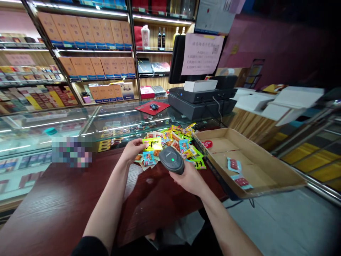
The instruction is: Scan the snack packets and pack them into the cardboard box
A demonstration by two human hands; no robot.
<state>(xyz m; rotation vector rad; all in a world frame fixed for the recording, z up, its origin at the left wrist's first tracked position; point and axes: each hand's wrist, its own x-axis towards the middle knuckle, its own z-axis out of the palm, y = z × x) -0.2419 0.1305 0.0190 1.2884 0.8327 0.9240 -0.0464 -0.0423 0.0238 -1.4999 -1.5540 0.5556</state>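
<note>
The shiny dark red table (pixel 80 199) was the biggest thing, and the brown box (pixel 269 170) sat at its right side with just three small packs in it. Most packs were in the messy, bright heap (pixel 183 144) just beside the box. The right hand (pixel 190 177) was curled around the fat, dark gray scanner (pixel 169 160), which was up in front of the heap. The left hand (pixel 132 151), almost closed, pinched the edge of a flat yellow pack (pixel 153 144) with black marks. The scanner's tiny light (pixel 173 160) shone green
</note>
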